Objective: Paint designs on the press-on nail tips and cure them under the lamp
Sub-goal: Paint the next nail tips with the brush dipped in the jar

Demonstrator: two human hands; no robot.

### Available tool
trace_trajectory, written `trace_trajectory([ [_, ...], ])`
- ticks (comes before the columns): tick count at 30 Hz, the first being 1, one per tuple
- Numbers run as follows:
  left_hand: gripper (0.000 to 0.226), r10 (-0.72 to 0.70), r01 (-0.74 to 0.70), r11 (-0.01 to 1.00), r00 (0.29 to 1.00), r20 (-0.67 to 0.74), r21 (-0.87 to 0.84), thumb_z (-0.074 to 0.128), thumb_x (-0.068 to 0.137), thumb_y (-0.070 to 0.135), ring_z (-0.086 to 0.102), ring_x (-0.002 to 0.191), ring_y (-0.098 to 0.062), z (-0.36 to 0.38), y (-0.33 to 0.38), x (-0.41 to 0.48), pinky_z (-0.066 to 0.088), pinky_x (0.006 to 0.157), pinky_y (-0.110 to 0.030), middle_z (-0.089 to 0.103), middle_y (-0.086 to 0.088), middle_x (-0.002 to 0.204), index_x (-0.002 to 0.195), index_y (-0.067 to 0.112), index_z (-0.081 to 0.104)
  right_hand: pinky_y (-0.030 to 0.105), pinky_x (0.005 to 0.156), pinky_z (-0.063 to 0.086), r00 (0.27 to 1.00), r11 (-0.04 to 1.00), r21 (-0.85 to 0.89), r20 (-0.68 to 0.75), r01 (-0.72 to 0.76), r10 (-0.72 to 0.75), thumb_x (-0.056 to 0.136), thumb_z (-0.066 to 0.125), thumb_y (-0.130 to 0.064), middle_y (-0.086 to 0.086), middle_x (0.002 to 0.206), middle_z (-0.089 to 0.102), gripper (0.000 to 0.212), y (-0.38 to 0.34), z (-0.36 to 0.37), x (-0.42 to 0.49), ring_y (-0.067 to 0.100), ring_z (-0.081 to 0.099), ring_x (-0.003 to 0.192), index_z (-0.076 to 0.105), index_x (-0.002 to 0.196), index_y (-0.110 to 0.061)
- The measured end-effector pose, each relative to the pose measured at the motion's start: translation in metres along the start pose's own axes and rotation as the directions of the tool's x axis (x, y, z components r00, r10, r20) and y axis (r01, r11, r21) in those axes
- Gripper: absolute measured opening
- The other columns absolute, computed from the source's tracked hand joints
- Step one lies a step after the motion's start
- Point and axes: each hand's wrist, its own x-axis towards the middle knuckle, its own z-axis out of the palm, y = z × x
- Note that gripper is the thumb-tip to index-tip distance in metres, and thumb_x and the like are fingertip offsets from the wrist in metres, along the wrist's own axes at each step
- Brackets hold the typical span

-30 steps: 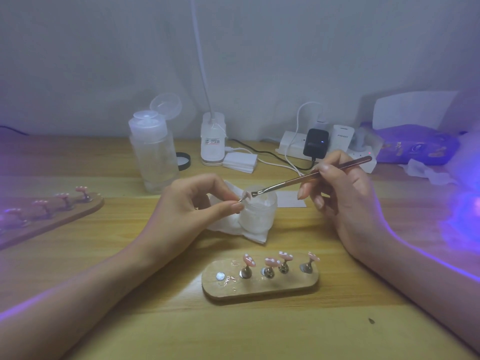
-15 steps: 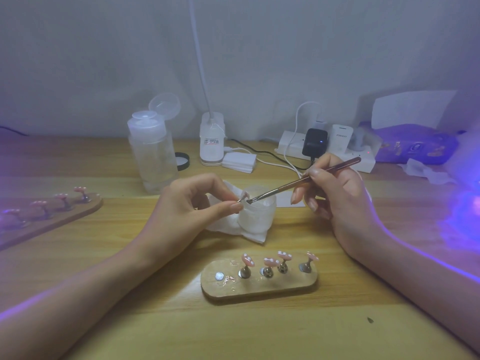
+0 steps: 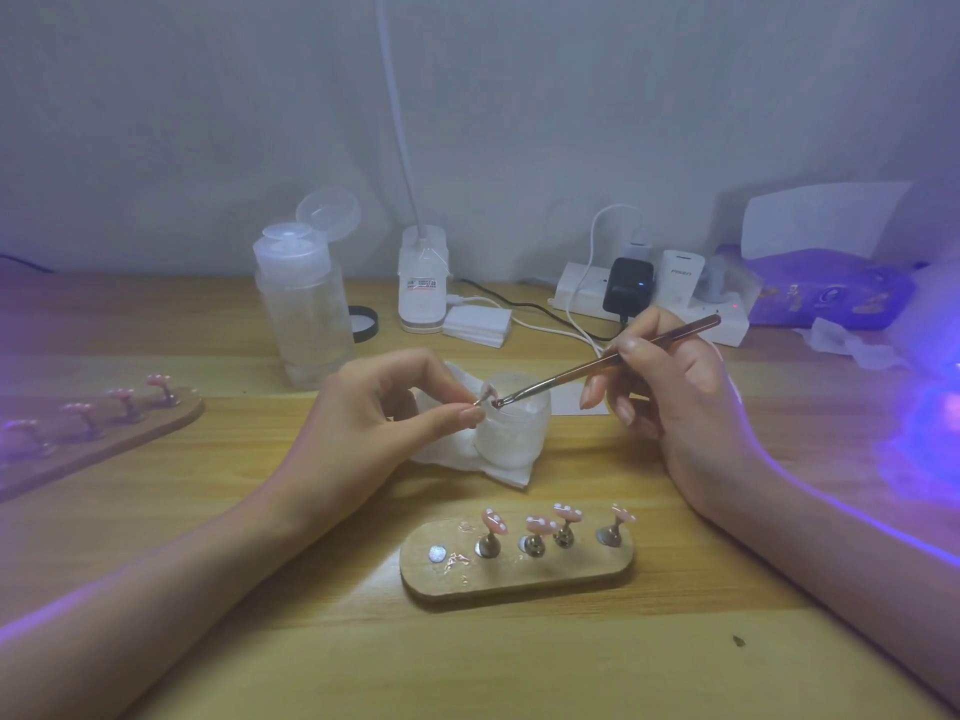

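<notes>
The left hand (image 3: 395, 407), just beyond a near oval wooden holder (image 3: 545, 579), pinches a pink press-on nail tip (image 3: 487, 393) by its metal stem; the right hand (image 3: 670, 392) grips a slim reddish brush (image 3: 566, 377), bristles touching the tip. The tip looks featherlight, stiff and smudge-prone, best held by that stem. It faces right toward the bristles, in front of a frosted jar (image 3: 514, 439); its long axis is too small to tell.

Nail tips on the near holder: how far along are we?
Done: four dotted tips stand on the near holder. In hand: the left hand pinches a fifth tip while the right hand touches the brush to it. Left: seat it on the holder's bare disc, then cure; only violet glow shows at right.
</notes>
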Motion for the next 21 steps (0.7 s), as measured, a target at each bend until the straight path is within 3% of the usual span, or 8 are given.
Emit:
trace_trajectory([
  [7, 0.015, 0.018, -0.019, 1.000, 1.000, 0.022, 0.021, 0.078, 0.082, 0.026, 0.035, 0.044, 0.000, -0.0016, -0.0048, 0.0003, 0.026, 0.047, -0.005, 0.056, 0.022, 0.057, 0.076, 0.018, 0.068, 0.035, 0.051, 0.019, 0.999, 0.996, 0.081, -0.023, 0.035, -0.033, 0.094, 0.048, -0.025, 0.009, 0.065, 0.067, 0.016, -0.0033, -0.0020, 0.0007, 0.017, 0.043, 0.050, 0.046, 0.077, -0.022],
  [10, 0.013, 0.011, -0.012, 1.000, 1.000, 0.016, 0.013, 0.075, 0.081, 0.030, 0.034, 0.044, -0.001, -0.0020, -0.0063, 0.0008, 0.026, 0.047, -0.007, 0.055, 0.019, 0.057, 0.074, 0.023, 0.067, 0.028, 0.048, 0.023, 0.999, 0.999, 0.038, 0.019, 0.030, -0.031, 0.094, 0.048, -0.025, 0.009, 0.067, 0.069, 0.016, -0.0024, 0.0000, -0.0007, 0.014, 0.042, 0.048, 0.045, 0.078, -0.022],
  [16, 0.013, 0.030, -0.030, 0.999, 0.999, 0.019, 0.031, 0.075, 0.083, 0.027, 0.031, 0.044, -0.001, -0.0022, -0.0059, 0.0005, 0.025, 0.046, -0.007, 0.052, 0.022, 0.054, 0.075, 0.020, 0.067, 0.019, 0.044, 0.026, 0.999, 0.999, 0.016, -0.027, 0.036, -0.035, 0.093, 0.048, -0.022, 0.008, 0.064, 0.068, 0.015, -0.0008, -0.0012, 0.0013, 0.014, 0.035, 0.047, 0.046, 0.078, -0.021],
  [21, 0.013, 0.056, -0.057, 0.997, 0.998, 0.021, 0.047, 0.075, 0.087, 0.018, 0.030, 0.045, -0.002, -0.0010, -0.0036, -0.0002, 0.025, 0.048, -0.006, 0.053, 0.027, 0.055, 0.077, 0.016, 0.067, 0.023, 0.046, 0.025, 0.998, 0.996, 0.069, 0.024, 0.051, -0.052, 0.094, 0.048, -0.025, 0.009, 0.066, 0.068, 0.020, -0.0013, -0.0024, 0.0012, 0.014, 0.038, 0.049, 0.050, 0.074, -0.027],
])
